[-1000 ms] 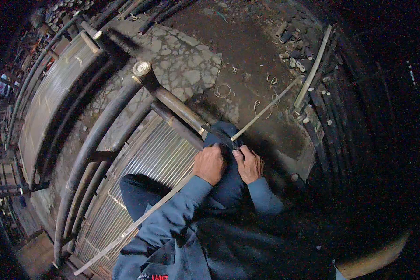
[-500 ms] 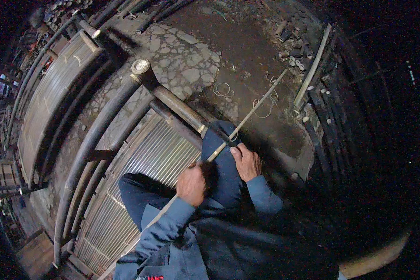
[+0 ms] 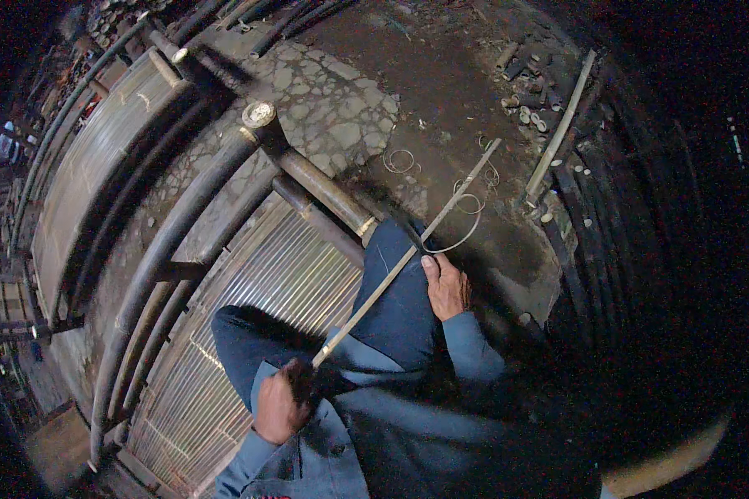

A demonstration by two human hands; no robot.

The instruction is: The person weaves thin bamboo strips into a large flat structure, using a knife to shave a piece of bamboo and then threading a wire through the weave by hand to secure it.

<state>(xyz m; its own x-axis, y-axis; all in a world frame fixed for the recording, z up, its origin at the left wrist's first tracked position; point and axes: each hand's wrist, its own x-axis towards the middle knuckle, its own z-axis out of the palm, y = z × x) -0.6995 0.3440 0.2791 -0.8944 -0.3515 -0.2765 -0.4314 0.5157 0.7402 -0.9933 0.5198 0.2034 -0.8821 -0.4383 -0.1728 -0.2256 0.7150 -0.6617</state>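
Observation:
A long, thin bamboo strip [image 3: 366, 304] slants across my raised knee, its far end out over the floor. My left hand [image 3: 281, 405] is closed round its near end, close to my lap; shadow covers the fingertips. By the knee, my right hand [image 3: 447, 287] grips a dark-bladed knife [image 3: 412, 236], its handle mostly hidden in the fingers. The blade lies against the strip, pointing up and left. From that contact a thin curled shaving [image 3: 464, 239] loops off to the right.
At left stands a bamboo bench with a slatted seat [image 3: 254, 291] and thick pole rails [image 3: 183, 204]. Another slatted bamboo piece [image 3: 91, 179] is farther left. Dark poles [image 3: 587, 249] and short bamboo offcuts [image 3: 533, 104] lie at right. Thin shavings [image 3: 401, 160] lie on the floor.
My left hand has moved down and left toward my lap, drawing the strip past the knife. The curled shaving at the blade has grown longer. My right hand has hardly moved.

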